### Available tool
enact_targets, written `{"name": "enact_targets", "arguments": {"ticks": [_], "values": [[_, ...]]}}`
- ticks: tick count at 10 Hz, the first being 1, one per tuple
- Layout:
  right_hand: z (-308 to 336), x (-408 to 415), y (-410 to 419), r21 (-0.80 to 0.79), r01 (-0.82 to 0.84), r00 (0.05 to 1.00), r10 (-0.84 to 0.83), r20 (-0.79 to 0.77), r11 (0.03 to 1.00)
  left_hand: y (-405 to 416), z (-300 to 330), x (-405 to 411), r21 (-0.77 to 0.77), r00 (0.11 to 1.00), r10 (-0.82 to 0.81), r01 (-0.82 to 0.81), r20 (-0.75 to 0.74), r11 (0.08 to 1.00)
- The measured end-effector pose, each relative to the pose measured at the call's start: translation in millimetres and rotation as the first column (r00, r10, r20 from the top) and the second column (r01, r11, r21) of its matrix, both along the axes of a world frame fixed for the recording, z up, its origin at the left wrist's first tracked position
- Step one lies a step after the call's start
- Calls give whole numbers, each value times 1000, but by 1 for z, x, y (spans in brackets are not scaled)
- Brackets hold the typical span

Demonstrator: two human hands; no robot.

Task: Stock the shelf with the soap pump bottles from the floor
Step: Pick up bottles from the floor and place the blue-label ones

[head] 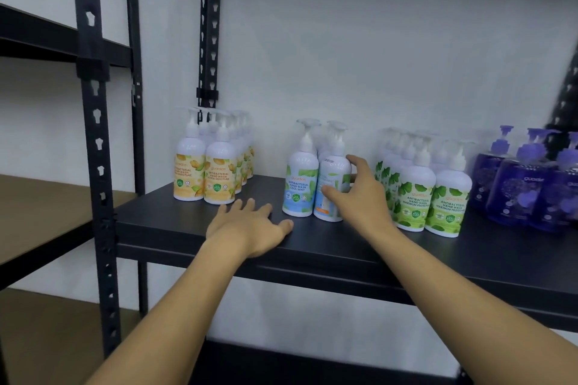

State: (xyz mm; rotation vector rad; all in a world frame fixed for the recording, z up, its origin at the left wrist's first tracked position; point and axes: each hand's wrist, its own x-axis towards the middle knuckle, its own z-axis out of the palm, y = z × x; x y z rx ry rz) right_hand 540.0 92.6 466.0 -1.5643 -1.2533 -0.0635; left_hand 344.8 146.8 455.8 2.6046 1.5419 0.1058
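Two bare hands at a black metal shelf (344, 244) stocked with soap pump bottles.

The right hand (359, 194) grips a white pump bottle with a blue-green label (331, 187), thumb on its front and fingers (356, 162) curled round its right side; the bottle stands upright on the shelf with its label turned away, touching a matching blue cool-mint bottle (299, 187) on its left. The left hand (250, 225) rests palm down on the shelf's front part, fingers loosely spread and holding nothing. A group of yellow-labelled white pump bottles (203, 166) stands to the left, green-labelled white pump bottles (428, 191) just right of the gripped one, and purple pump bottles (525, 184) at the far right.
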Motion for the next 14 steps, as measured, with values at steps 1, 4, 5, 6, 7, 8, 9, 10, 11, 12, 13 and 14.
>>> {"name": "enact_targets", "arguments": {"ticks": [1,4,5,6,7,8,9,10,11,12,13,14], "values": [[-2,3,3,14,62,997,-63,50,998,-1,0,-1,2,1000,4,-4,-1,1000],[-5,10,-2,-103,-89,995,94,44,991,-4,0,-1,18,1000,14,-14,9,1000],[-7,13,-4,-109,-88,993,96,70,990,-3,-1,-1,23,1000,18,-18,18,1000],[-9,13,-1,-59,-37,997,41,69,998,-1,-2,0,15,1000,19,-19,3,1000],[-10,12,3,-44,15,995,-11,95,999,0,-3,0,10,1000,24,-24,3,1000],[-8,10,3,-62,-13,996,18,89,998,0,-2,1,12,1000,22,-22,2,1000],[-8,13,1,-57,-92,995,94,40,994,-1,-2,0,10,1000,22,-22,6,1000],[-8,15,-3,-90,-119,986,128,103,989,-2,-1,0,11,1000,17,-17,-2,1000],[-9,17,-2,-50,-112,987,117,108,992,-2,0,0,6,1000,15,-15,-6,1000],[-9,17,-2,-10,-79,992,80,100,997,-2,-1,0,6,1000,20,-20,6,1000],[-8,16,-1,-16,-85,992,86,94,996,-2,-2,0,6,1000,20,-20,11,1000],[-9,17,-2,-32,-108,989,111,100,994,-2,-2,-1,8,1000,17,-17,12,1000]]}}
